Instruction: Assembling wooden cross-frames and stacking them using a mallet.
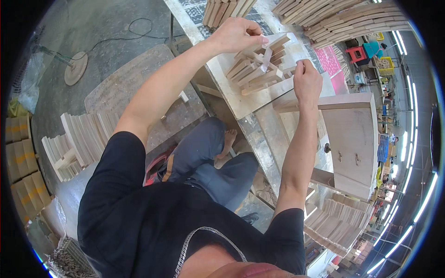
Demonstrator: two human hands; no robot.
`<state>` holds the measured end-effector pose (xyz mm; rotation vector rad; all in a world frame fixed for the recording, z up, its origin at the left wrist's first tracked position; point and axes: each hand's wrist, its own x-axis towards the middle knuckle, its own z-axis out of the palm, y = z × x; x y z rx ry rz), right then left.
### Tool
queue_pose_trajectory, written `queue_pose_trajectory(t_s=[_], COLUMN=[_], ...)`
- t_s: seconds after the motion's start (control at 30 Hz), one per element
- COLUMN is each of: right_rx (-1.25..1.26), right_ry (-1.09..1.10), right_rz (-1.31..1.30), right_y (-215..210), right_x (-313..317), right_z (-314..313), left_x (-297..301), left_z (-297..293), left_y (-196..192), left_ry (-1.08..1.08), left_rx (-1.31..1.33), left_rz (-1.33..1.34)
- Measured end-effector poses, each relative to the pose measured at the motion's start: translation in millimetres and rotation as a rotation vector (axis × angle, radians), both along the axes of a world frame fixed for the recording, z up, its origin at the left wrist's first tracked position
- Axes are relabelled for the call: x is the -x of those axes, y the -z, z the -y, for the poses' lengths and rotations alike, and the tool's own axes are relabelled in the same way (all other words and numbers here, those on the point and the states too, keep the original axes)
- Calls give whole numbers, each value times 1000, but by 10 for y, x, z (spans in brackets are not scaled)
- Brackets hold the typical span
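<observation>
A: Fingers first. How do they stand?

B: Left hand [238, 34]: your thumb and forefinger draw close at the top end of a translucent strip [266, 60]; contact too small to read, so I cannot tell whether they clamp it. Right hand [308, 83]: your fingers curl toward the palm; cannot tell what, if anything, sits inside.

A: And the wooden sticks [250, 69]?

B: Loose heap between your hands, just below your left fingertips, strip lying over the top.

A: Handling?

B: My judgement: each stick light, stiff, dry rather than slippery; sturdy, though corners may splinter. Grip one mid-length on its flat sides; they overlap, so a tug could shift neighbours. Strip: probably limp, slick, quick to crease. Pinch by an end.

A: Materials, going outward?

B: Sticks square-cut, pale to brown, crossing at angles. Under them, the worktable [245, 106], pale and scuffed. Beyond your left fingers, a bundle of sticks [227, 11]. Beyond your right, a pink panel [329, 62] and a curved stack of wood [357, 25] in tight rows. Beside your right forearm, a smooth, pale wooden panel [350, 125] with small fittings.
</observation>
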<state>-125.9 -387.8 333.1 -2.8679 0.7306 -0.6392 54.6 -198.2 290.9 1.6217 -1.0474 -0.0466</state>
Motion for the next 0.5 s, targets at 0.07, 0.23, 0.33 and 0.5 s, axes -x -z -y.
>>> queue_pose_trajectory(t_s=[0.07, 0.23, 0.33, 0.5], right_rx=[77, 146, 128, 77], right_ry=[13, 51, 93, 19], right_rz=[5, -203, -201, -104], right_y=[-36, -124, -100, -84], right_x=[-30, -97, -94, -32], right_z=[-14, -59, -80, 2], left_x=[-43, -575, -573, -328], left_z=[-5, 323, 619, 704], left_y=[-74, 199, 549, 762], left_ry=[63, 147, 207, 498], left_rx=[-204, -155, -129, 7], left_rz=[36, -364, -677, -904])
